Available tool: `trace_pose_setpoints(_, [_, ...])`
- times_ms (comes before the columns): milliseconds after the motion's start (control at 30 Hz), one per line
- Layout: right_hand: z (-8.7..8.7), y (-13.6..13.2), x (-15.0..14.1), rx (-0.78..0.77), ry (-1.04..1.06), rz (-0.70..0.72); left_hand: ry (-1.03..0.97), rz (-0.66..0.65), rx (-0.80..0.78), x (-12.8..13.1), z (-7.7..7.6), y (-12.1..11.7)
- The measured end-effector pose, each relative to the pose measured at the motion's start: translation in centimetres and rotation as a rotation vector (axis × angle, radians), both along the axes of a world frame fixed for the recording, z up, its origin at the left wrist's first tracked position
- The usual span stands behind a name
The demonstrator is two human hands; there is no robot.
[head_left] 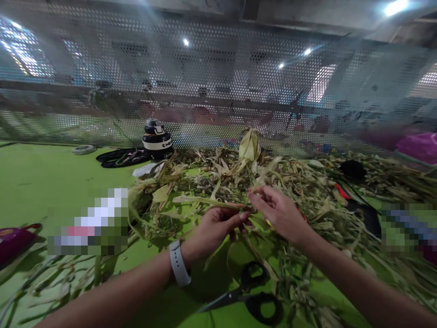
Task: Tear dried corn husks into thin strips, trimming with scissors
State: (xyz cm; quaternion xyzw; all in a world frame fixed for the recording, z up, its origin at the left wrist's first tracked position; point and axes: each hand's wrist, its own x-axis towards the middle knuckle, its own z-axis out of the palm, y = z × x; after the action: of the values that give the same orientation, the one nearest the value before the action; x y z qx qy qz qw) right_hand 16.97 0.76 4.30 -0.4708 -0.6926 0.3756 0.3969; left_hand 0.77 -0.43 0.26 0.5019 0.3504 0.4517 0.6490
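My left hand (216, 228), with a pale watch strap (179, 264) on its wrist, pinches a dried leaf stalk (201, 200) between thumb and fingers. Close beside it, my right hand (282, 212) has its fingertips closed on part of the same dried plant strands; exactly where one strand ends and another starts I cannot make out. Just below both hands lies a pair of scissors (235, 296) with black handles, blades pointing left. A wide heap of dried leaves and stems (218, 177) spreads behind and to the right of the hands.
A green tabletop (41, 175) runs beneath everything. At the back left stand a black and white bottle (157, 143), a black coiled item (123, 157) and a tape roll (83, 149). A perforated screen (211, 91) rises behind. A purple bag (418, 148) is at far right.
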Motion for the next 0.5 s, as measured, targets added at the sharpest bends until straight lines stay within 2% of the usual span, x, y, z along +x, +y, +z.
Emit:
trace_pose_setpoints(67, [-0.6, 0.6, 0.1, -0.124, 0.109, 0.057, 0.033, -0.036, 0.016, 0.1, -0.1, -0.1])
trace_pose_setpoints(200, [-1.2, 1.3, 0.3, -0.129, 0.150, 0.052, 0.097, -0.049, 0.048, 0.0, -0.2, -0.2])
trace_pose_setpoints(367, [-0.7, 0.9, 0.3, 0.084, -0.050, 0.046, 0.061, 0.015, 0.038, -0.2, 0.0, -0.1])
trace_pose_setpoints(500, [-0.3, 0.2, 0.2, 0.131, -0.124, -0.004, -0.032, 0.057, -0.022, -0.1, -0.2, 0.2])
